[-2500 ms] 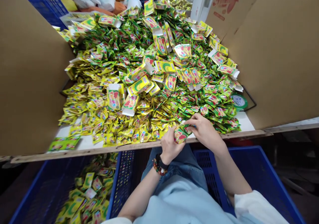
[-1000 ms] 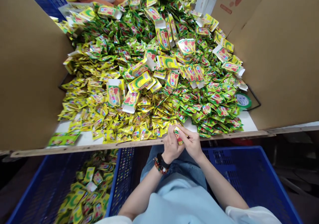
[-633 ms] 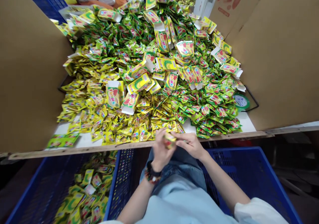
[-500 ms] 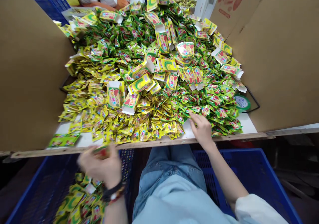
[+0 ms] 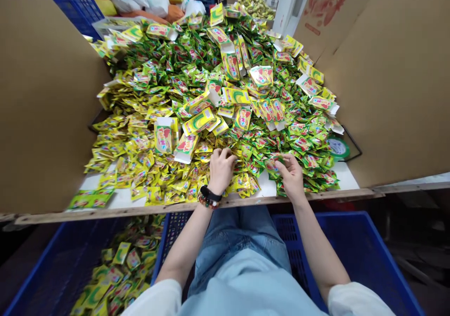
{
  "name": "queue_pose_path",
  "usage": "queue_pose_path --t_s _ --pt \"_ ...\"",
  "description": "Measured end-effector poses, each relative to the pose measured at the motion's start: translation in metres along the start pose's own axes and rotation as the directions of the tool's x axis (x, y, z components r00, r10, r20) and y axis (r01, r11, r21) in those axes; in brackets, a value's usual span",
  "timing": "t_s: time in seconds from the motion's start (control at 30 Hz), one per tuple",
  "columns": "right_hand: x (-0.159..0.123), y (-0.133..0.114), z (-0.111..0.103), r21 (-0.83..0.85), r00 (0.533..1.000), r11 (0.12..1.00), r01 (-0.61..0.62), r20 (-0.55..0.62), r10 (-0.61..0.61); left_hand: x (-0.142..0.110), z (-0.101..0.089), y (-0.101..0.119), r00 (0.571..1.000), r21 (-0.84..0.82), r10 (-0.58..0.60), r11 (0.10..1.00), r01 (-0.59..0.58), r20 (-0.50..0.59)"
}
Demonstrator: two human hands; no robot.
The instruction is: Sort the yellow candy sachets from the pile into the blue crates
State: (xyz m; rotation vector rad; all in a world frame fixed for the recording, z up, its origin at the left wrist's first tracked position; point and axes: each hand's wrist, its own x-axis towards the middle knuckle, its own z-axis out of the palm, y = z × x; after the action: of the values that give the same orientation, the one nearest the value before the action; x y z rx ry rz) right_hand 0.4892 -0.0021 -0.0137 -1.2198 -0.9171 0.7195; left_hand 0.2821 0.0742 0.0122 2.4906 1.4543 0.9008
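The half-closed left hand (image 5: pixel 221 170) rests on yellow-green foil sachets (image 5: pixel 168 166), its grip unclear; the right hand (image 5: pixel 290 175) pinches one sachet (image 5: pixel 271 163) near the surface's front edge (image 5: pixel 260 199).

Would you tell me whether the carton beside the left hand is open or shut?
Open: the carton has its white end flap sticking out.

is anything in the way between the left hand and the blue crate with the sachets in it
Nothing tall blocks it. The left hand rests on the foil sachets, and toward the blue plastic crate lie only more sachets and the wooden table edge, which the hand would need to pass over.
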Motion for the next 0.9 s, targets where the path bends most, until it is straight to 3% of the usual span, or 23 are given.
queue_pose_path --t_s 0.07,0.1,0.2,0.27,0.3,0.5,0.6,0.67,0.73,0.77,0.8,0.83,0.9 --pt "-0.006 -0.005 0.003 0.069 0.995 0.996 -0.064 0.079 0.058 -0.004 -0.003 0.006 0.993 -0.242 -0.119 0.964 0.112 -0.016" --pt "-0.009 -0.008 0.006 0.084 0.990 0.994 -0.076 0.125 0.065 -0.009 -0.005 0.011 0.979 -0.400 -0.201 0.897 0.187 0.007" --pt "-0.019 -0.017 0.017 0.077 0.974 0.997 -0.025 0.227 0.007 -0.028 -0.008 0.029 0.909 -0.759 -0.349 0.521 0.390 0.228" --pt "-0.024 -0.021 0.025 0.040 0.965 0.999 0.020 0.259 -0.030 -0.038 -0.008 0.039 0.866 -0.831 -0.364 0.312 0.460 0.343" --pt "-0.027 -0.021 0.029 0.020 0.964 1.000 0.021 0.265 -0.026 -0.041 -0.008 0.043 0.852 -0.844 -0.374 0.254 0.473 0.366" --pt "-0.039 -0.014 0.038 0.044 0.972 0.994 -0.101 0.215 0.090 -0.054 -0.001 0.051 0.837 -0.889 -0.447 0.167 0.426 0.317" --pt "-0.042 -0.010 0.035 0.126 0.939 0.966 -0.225 0.292 0.181 -0.057 0.001 0.050 0.850 -0.870 -0.428 0.237 0.432 0.306" --pt "-0.043 -0.007 0.031 0.165 0.946 0.951 -0.260 0.242 0.216 -0.049 -0.005 0.041 0.891 -0.807 -0.357 0.414 0.422 0.282" --pt "-0.042 -0.006 0.024 0.188 0.965 0.950 -0.249 0.133 0.227 -0.028 -0.018 0.021 0.937 -0.670 -0.325 0.667 0.324 0.129" --pt "-0.041 -0.005 0.020 0.191 0.969 0.951 -0.244 0.096 0.229 -0.012 -0.026 0.008 0.947 -0.550 -0.320 0.794 0.260 -0.015" --pt "-0.041 -0.005 0.017 0.190 0.970 0.952 -0.240 0.073 0.230 0.005 -0.034 -0.007 0.929 -0.383 -0.316 0.896 0.226 -0.192" --pt "-0.040 -0.005 0.014 0.181 0.972 0.955 -0.236 0.064 0.228 0.024 -0.042 -0.023 0.907 -0.203 -0.292 0.950 0.238 -0.304" --pt "-0.040 -0.005 0.010 0.136 0.975 0.966 -0.219 0.065 0.212 0.060 -0.054 -0.052 0.918 0.059 -0.225 0.965 0.257 -0.325"
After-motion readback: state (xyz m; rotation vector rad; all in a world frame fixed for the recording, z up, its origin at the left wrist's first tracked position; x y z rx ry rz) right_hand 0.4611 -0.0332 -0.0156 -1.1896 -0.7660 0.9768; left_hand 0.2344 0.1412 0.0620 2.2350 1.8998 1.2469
